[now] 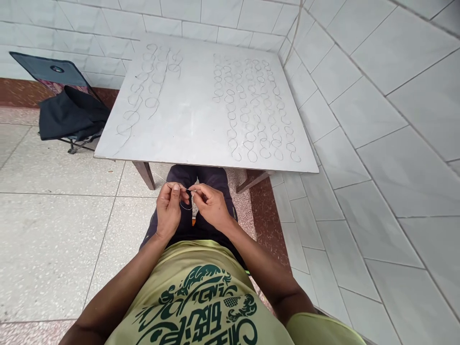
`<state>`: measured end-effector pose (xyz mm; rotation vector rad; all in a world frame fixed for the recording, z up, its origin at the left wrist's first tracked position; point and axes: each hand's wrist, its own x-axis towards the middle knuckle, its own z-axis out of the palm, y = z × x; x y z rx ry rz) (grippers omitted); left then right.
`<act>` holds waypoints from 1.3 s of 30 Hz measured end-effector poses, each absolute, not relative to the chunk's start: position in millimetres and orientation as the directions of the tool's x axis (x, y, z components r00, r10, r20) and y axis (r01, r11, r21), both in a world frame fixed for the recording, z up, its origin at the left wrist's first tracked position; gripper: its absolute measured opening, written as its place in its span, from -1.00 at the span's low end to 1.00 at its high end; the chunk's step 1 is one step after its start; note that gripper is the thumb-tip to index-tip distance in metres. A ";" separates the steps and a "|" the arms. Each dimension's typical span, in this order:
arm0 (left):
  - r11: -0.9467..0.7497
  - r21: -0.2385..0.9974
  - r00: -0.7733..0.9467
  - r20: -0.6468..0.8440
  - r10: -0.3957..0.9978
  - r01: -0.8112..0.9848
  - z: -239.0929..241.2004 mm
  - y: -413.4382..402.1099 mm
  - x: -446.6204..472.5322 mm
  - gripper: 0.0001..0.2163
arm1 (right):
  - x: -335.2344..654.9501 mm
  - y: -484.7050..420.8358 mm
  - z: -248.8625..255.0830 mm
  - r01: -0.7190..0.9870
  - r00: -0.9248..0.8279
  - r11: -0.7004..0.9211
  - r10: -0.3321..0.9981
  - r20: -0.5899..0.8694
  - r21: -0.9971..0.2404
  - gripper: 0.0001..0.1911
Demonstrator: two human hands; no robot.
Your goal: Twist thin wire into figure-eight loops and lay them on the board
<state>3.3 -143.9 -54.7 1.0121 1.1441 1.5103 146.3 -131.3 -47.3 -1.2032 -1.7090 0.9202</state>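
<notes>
Between my hands, over my lap and just short of the table's near edge, runs a thin wire. My left hand pinches it with thumb and forefinger, and a loose end sticks out to the upper left. Part of the wire hangs in a small loop below the fingers. My right hand also pinches the wire, a short way to the right, its fingertips close to those of the left. On the white tabletop lie bent wire pieces: wavy rows at the right and looser looped ones at the left.
A folding chair with a dark cloth over it stands left of the table. Tiled walls rise close behind and to the right. Wooden table legs show under the near edge.
</notes>
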 end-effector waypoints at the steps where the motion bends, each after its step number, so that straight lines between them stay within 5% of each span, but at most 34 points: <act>1: -0.108 0.975 -0.202 0.068 0.977 -0.195 -53.9 -142.4 5.1 -0.74 | 144.6 -130.3 -49.1 0.347 -0.169 0.257 0.963 0.209 -0.902 -0.80; 15: -0.057 0.955 -0.083 0.034 0.996 -0.292 -56.2 -102.3 15.2 -0.80 | 155.5 -100.4 -54.1 0.334 -0.040 0.111 0.994 0.104 -0.936 -0.87; 27: 0.064 0.970 -0.038 -0.075 0.996 -0.236 -35.5 -83.8 9.1 -0.79 | 165.1 -87.9 -40.4 0.387 -0.070 0.250 0.968 0.243 -0.887 -0.88; 39: 0.128 0.964 0.086 -0.111 0.990 -0.233 -31.7 -68.7 -3.4 -0.78 | 164.0 -80.2 -43.4 0.364 -0.071 0.189 0.982 0.175 -0.912 -0.89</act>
